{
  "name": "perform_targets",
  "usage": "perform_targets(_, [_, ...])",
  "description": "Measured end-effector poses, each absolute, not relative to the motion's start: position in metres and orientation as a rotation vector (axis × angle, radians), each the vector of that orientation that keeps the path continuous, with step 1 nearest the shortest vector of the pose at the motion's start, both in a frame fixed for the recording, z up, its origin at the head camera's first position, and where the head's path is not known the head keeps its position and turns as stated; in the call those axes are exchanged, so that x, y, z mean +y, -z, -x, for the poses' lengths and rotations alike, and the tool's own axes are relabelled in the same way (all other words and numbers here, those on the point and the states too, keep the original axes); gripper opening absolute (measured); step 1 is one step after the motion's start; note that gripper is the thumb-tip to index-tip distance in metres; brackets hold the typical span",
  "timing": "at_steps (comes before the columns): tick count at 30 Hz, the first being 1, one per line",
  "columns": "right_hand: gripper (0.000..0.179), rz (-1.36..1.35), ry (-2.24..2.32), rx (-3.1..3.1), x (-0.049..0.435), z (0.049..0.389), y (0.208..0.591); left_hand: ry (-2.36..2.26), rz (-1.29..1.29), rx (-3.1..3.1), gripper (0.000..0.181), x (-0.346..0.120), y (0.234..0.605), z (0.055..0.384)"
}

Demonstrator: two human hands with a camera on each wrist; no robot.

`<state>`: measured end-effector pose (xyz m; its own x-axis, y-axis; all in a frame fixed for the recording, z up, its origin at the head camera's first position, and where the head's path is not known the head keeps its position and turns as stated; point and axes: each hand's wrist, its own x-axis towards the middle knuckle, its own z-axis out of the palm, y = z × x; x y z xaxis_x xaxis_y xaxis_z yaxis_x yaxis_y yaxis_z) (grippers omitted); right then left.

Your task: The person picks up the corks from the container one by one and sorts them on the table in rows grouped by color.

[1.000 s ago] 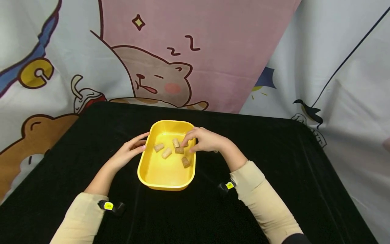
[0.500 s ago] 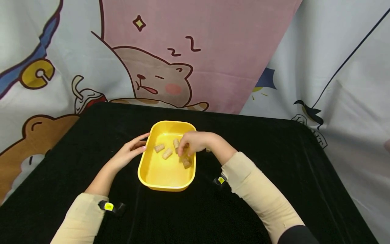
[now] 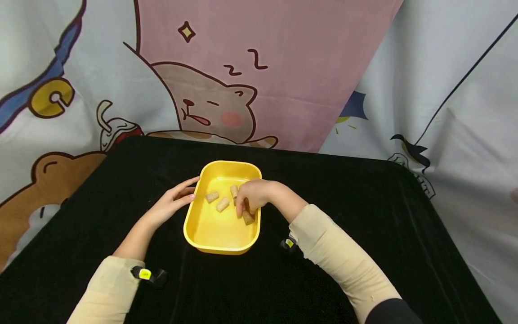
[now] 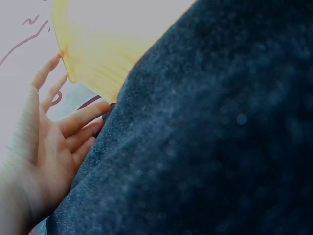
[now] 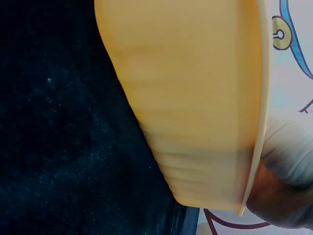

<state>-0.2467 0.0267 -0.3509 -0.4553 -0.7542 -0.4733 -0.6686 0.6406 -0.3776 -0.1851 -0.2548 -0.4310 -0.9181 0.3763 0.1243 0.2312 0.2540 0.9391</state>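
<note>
A yellow tray [image 3: 218, 231] lies on the black cloth with several small tan corks in it. One cork [image 3: 212, 197] is at the left and another cork [image 3: 222, 204] is near the middle. A third cork [image 3: 234, 192] is partly covered by my right hand [image 3: 256, 194], which reaches down over the tray's right side. Its fingertips are beside a darker cork [image 3: 248, 218]; whether they pinch anything is hidden. My left hand [image 3: 174, 200], fingers extended, touches the tray's left rim. In the left wrist view, its fingers [image 4: 80, 117] are spread by the yellow wall.
Black cloth [image 3: 344, 202] covers the table around the tray. Behind it hangs a curtain [image 3: 299, 76] with cartoon animals. Black wrist cameras are strapped to both beige sleeves [image 3: 340, 256]. The tray's outer wall [image 5: 186, 98] fills much of the right wrist view.
My right hand has moved toward the tray's near side, its fingers now pointing down by the darker cork. The left hand stays at the left rim, and the tray has hardly moved.
</note>
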Motion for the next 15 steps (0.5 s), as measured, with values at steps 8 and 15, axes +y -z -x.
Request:
perform_targets(8, [0.026,1.104,0.129,2.301,0.0266,0.2413,0.3514,-1.744,-0.565,2.388,0.052,-0.255,0.4305,0.1854])
perform_targets(15, [0.023,1.09,0.12,2.325,0.026,0.2387,0.3519,-1.738,-0.547,2.392,0.052,-0.2545,0.4294,0.1844])
